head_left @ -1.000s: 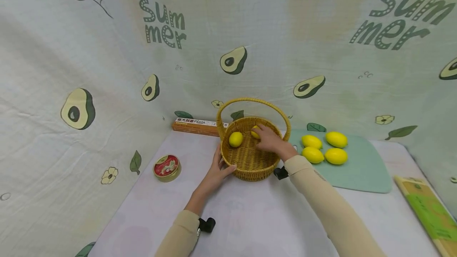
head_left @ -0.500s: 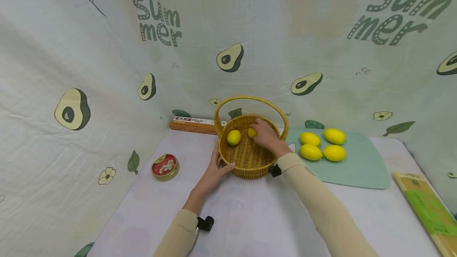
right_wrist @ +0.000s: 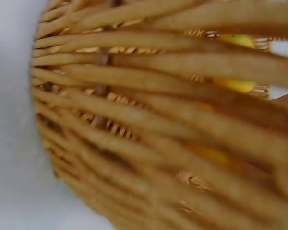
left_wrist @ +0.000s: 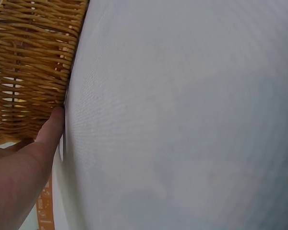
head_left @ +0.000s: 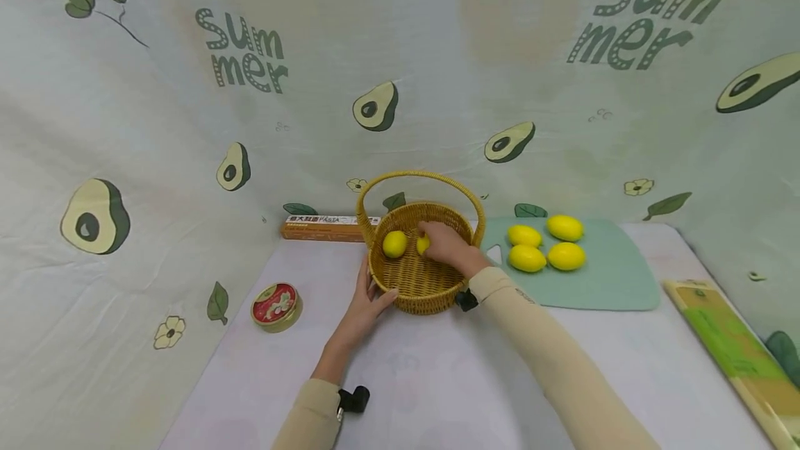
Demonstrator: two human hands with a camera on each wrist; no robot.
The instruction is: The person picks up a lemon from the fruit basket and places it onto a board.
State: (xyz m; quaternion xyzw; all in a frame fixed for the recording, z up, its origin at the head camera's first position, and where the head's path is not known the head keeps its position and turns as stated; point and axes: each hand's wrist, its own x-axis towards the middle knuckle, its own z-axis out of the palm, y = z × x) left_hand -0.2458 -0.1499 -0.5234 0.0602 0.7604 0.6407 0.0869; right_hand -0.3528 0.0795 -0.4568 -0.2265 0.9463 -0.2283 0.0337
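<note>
A round woven basket (head_left: pixel 423 304) with a tall arched handle stands on the table in the head view. My left hand (head_left: pixel 362 307) rests against its left front side, fingers and thumb spread along the wall. In the left wrist view the thumb (left_wrist: pixel 52 128) lies straight against the woven side, low by the table. My right hand (head_left: pixel 445 245) reaches inside the basket and holds a lemon (head_left: pixel 423 244), partly hidden by the fingers. To its left another lemon (head_left: pixel 394 244) lies in the basket. The right wrist view shows the weave close up, yellow showing through the gaps.
Several lemons (head_left: pixel 566 256) lie on a pale green board (head_left: pixel 612 287) right of the basket. A pasta box (head_left: pixel 321 229) lies behind at left. A round red-topped tin (head_left: pixel 276 307) stands at left, and a green-banded long package (head_left: pixel 728 342) lies at far right.
My right hand has shifted the lemon left inside the basket, closer to the other lemon. The left hand stays at the basket's side. The head view has turned slightly right.
</note>
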